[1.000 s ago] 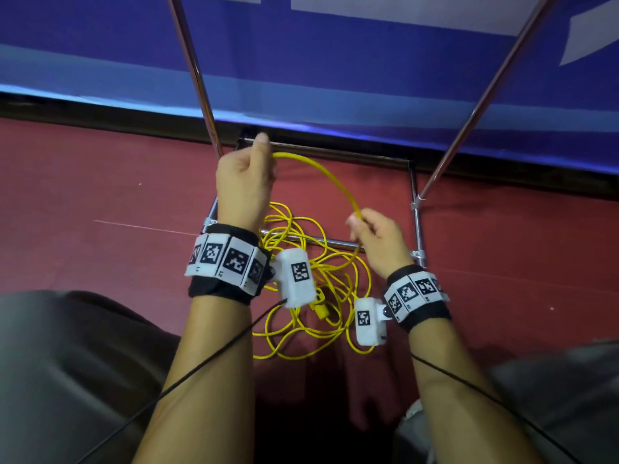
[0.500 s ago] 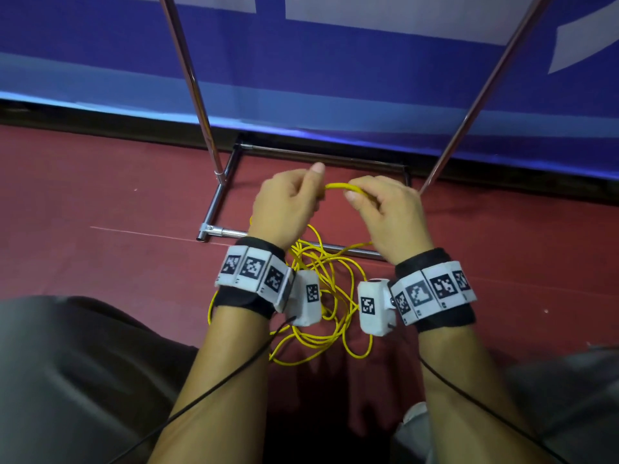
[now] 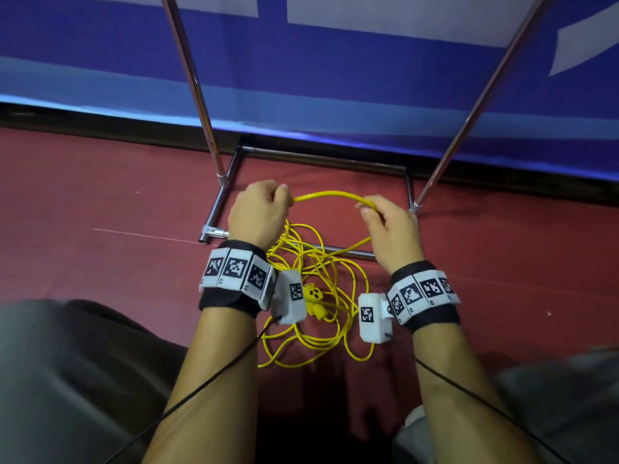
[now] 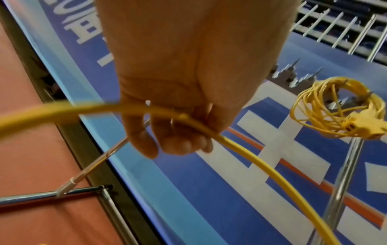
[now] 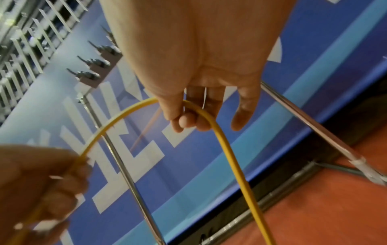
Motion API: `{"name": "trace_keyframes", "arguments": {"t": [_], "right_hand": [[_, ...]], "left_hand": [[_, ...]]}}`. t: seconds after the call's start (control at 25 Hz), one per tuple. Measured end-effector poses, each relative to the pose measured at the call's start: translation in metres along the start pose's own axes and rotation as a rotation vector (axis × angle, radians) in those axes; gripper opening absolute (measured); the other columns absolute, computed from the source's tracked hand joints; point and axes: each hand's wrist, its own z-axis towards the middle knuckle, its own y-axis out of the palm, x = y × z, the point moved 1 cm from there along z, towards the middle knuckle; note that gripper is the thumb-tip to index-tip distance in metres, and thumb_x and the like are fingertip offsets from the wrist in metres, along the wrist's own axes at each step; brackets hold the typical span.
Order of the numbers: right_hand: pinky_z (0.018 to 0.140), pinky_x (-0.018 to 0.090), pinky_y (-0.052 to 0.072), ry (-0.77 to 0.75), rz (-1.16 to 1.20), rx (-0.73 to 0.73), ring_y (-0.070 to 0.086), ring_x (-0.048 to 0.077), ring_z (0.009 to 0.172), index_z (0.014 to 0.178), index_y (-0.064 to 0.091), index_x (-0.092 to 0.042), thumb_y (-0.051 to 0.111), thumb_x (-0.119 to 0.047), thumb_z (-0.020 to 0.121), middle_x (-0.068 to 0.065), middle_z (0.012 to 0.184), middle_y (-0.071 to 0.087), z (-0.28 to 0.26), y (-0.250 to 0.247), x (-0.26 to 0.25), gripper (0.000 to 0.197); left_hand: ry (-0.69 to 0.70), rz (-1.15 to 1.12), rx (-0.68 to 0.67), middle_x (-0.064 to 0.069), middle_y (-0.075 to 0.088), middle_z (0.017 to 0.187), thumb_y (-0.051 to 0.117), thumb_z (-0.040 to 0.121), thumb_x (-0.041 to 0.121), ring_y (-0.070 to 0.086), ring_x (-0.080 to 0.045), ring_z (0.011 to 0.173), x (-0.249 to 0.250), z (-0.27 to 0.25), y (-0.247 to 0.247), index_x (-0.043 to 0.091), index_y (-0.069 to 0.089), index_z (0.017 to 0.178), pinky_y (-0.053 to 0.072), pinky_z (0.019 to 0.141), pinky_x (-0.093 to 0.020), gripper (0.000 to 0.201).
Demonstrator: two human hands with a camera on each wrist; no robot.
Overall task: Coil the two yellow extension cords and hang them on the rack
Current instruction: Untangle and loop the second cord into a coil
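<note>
A loose yellow extension cord [image 3: 315, 269] lies tangled on the red floor between my forearms, its plug ends [image 3: 315, 301] near my left wrist. My left hand [image 3: 259, 212] grips the cord [image 4: 188, 119] in curled fingers. My right hand [image 3: 388, 226] pinches the same cord [image 5: 209, 119] between thumb and fingers. An arc of cord [image 3: 330, 197] spans the gap between both hands. A second yellow cord [image 4: 335, 107], coiled, hangs on a hook of the rack in the left wrist view.
The chrome rack base [image 3: 321, 157] frames the floor ahead, with two slanted poles [image 3: 191, 78] [image 3: 492, 85] rising from it. A blue banner wall [image 3: 335, 95] stands behind. Rack hooks [image 5: 92, 66] show up high. My knees [image 3: 67, 380] flank the cord pile.
The hands came together half a second ago, then moved apart sideways, drawing out a fresh arc of cord between them. The left hand sits lower than a second ago.
</note>
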Motion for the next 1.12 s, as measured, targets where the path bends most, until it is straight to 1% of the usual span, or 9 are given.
{"name": "trace_keyframes", "arguments": {"t": [0.12,0.28,0.4,0.48,0.56,0.64,0.72,0.96,1.12], "right_hand": [[0.077,0.039,0.046,-0.159,-0.066,-0.044,0.062,0.031,0.086,0.096,0.070,-0.011,0.051,-0.019,0.085,0.008,0.089,0.070,0.006,0.001,-0.031,0.023],[0.067,0.040,0.044,-0.199,-0.094,0.024,0.057,0.031,0.077,0.083,0.063,-0.011,0.048,-0.018,0.088,0.007,0.077,0.064,0.009,0.001,-0.048,0.017],[0.075,0.037,0.050,-0.023,0.120,-0.081,0.062,0.020,0.079,0.086,0.067,-0.025,0.054,-0.025,0.088,-0.003,0.079,0.068,0.002,0.016,-0.023,0.013],[0.082,0.046,0.051,0.152,0.201,-0.226,0.063,0.020,0.081,0.082,0.065,-0.032,0.056,-0.035,0.087,0.003,0.082,0.070,-0.010,0.033,0.001,0.010],[0.078,0.049,0.048,0.216,0.174,-0.253,0.059,0.022,0.074,0.080,0.064,-0.026,0.056,-0.039,0.087,0.013,0.079,0.068,-0.017,0.038,0.018,0.017],[0.066,0.040,0.044,0.128,0.074,-0.152,0.052,0.020,0.067,0.078,0.061,-0.017,0.053,-0.036,0.090,0.003,0.066,0.059,-0.010,0.024,0.017,0.024],[0.064,0.031,0.036,0.002,0.046,-0.025,0.046,0.013,0.066,0.083,0.063,-0.016,0.052,-0.032,0.092,-0.007,0.066,0.051,0.003,0.002,0.004,0.021],[0.067,0.036,0.041,-0.194,-0.062,-0.031,0.053,0.022,0.071,0.094,0.068,-0.020,0.054,-0.035,0.094,0.007,0.073,0.057,0.020,-0.033,-0.037,0.020],[0.070,0.037,0.044,-0.188,-0.124,-0.111,0.056,0.025,0.075,0.100,0.072,-0.022,0.057,-0.037,0.089,0.006,0.075,0.060,0.016,-0.033,-0.040,0.024]], "left_hand": [[0.058,-0.165,-0.135,0.005,0.059,0.051,0.036,0.087,0.060,0.060,-0.024,0.061,0.015,-0.006,0.017,0.021,0.062,0.061,0.052,0.069,-0.039,0.054],[0.224,-0.206,-0.155,0.003,0.035,0.053,0.042,0.094,0.053,0.031,-0.017,0.053,0.042,-0.020,0.026,0.014,0.043,0.053,0.027,0.056,-0.036,0.057],[0.249,-0.473,-0.072,0.003,0.026,0.052,0.049,0.094,0.049,0.022,-0.015,0.051,0.050,-0.019,0.013,0.024,0.033,0.048,0.017,0.051,-0.036,0.054],[0.234,-0.651,0.013,0.006,0.025,0.050,0.051,0.096,0.039,0.020,-0.013,0.050,0.053,-0.016,0.003,0.027,0.030,0.051,0.014,0.050,-0.034,0.051],[0.210,-0.607,0.105,-0.001,0.027,0.050,0.049,0.097,0.036,0.023,-0.015,0.049,0.042,-0.009,-0.006,0.017,0.029,0.051,0.020,0.046,-0.039,0.053],[0.104,-0.386,0.153,-0.005,0.039,0.048,0.045,0.090,0.048,0.038,-0.022,0.048,0.012,0.005,-0.014,0.008,0.045,0.049,0.039,0.049,-0.046,0.057],[-0.041,-0.235,0.130,-0.002,0.053,0.049,0.038,0.081,0.058,0.057,-0.033,0.056,-0.012,0.011,-0.017,0.023,0.064,0.053,0.054,0.065,-0.052,0.051],[0.067,-0.527,0.185,0.005,0.055,0.048,0.039,0.095,0.037,0.049,-0.015,0.045,0.018,0.006,-0.006,0.017,0.057,0.059,0.041,0.054,-0.033,0.045],[0.199,-0.130,0.236,-0.005,0.067,0.065,0.039,0.093,0.048,0.065,-0.031,0.071,0.023,0.003,-0.015,0.010,0.065,0.071,0.051,0.070,-0.046,0.051]]}}
